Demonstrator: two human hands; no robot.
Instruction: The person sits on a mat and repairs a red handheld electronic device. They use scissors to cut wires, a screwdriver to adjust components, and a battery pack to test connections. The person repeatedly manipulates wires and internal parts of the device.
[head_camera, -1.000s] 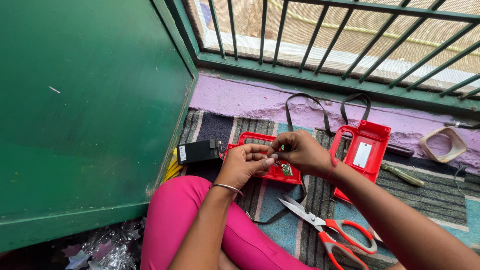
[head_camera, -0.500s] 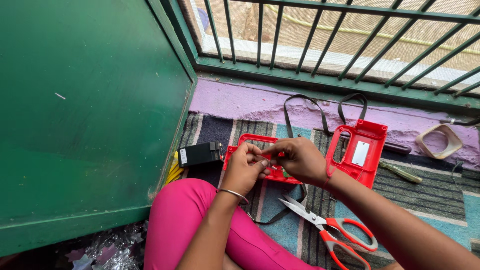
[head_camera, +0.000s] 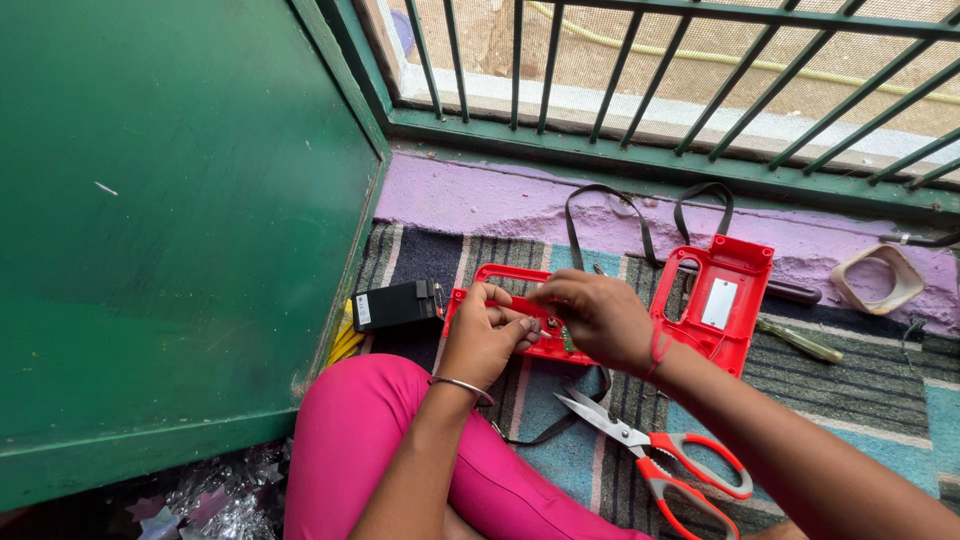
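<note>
From my head camera, I am pinching my left hand (head_camera: 487, 335) and right hand (head_camera: 598, 315) closed on the flat red plastic casing half (head_camera: 500, 276) with its small green circuit board, lying on the striped rug (head_camera: 860, 380) beside red-handled scissors (head_camera: 660, 465).

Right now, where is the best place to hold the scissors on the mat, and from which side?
Grip the scissors by the red-and-grey loop handles, coming from the person's right. The open blades point up-left toward the hands, so the handle end is probably safest.
</note>
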